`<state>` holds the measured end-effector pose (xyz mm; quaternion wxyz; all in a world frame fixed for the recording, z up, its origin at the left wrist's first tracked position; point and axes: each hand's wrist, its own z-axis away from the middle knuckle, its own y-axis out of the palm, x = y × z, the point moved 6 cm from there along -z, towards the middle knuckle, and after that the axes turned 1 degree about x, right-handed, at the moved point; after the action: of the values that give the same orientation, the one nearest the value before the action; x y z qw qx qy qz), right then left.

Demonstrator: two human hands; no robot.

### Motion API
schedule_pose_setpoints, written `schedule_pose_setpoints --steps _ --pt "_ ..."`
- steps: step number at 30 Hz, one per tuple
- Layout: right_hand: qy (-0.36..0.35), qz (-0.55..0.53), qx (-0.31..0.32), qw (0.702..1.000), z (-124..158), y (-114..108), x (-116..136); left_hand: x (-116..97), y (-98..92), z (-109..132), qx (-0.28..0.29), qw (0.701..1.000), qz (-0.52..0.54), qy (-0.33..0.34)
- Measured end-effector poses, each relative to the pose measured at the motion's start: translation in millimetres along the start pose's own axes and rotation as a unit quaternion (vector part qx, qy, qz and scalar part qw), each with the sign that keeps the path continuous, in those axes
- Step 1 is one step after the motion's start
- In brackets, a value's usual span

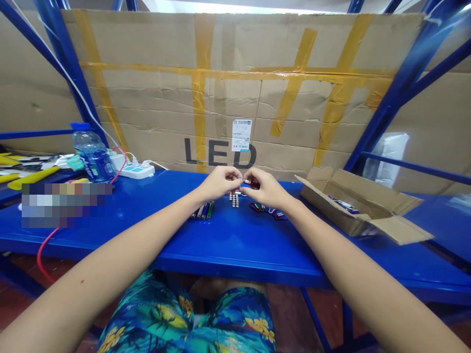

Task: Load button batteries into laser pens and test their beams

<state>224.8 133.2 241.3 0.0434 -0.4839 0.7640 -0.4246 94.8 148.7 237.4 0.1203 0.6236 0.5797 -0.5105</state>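
My left hand (220,183) and my right hand (265,189) meet above the blue metal shelf (235,245). Together they pinch a small red cylindrical piece (250,183), with a silvery end at the left fingertips. Below the hands stands a cluster of small silver button cells (234,198). Several thin tubes in silver and green (203,211) lie under my left wrist. Red and blue clips (268,210) lie under my right wrist.
An open cardboard box (358,206) lies at the right. A water bottle (93,154), a white power strip (136,170) with a red cable, and yellow tools (29,177) are at the left. Taped cardboard marked LED (235,93) forms the back wall.
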Motion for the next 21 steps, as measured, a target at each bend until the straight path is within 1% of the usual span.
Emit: schedule_pose_setpoints --steps 4,7,10,14,17,19,21 --pt "0.007 -0.036 -0.04 0.999 0 -2 -7 -2 -1.3 0 -0.001 1.0 -0.002 0.001" --pt "0.008 -0.05 -0.056 0.997 -1 -5 -11 -2 -3.0 0 -0.008 1.0 -0.003 0.002" --pt "0.001 -0.044 -0.049 0.998 -1 -7 -9 -1 -3.3 0 -0.011 1.0 0.0 0.0" --pt "-0.024 -0.002 -0.014 1.0 -1 -5 -2 2 -1.4 0 -0.007 1.0 0.001 -0.002" --pt "-0.025 0.02 0.007 0.999 -1 -3 1 1 -0.1 0 -0.006 1.0 -0.011 -0.001" --pt "-0.017 0.017 0.002 1.0 -1 -3 2 0 0.1 0 -0.007 1.0 -0.012 0.0" --pt "-0.01 0.0 -0.018 1.0 -1 -5 0 -1 -0.2 0 -0.007 1.0 -0.009 0.001"
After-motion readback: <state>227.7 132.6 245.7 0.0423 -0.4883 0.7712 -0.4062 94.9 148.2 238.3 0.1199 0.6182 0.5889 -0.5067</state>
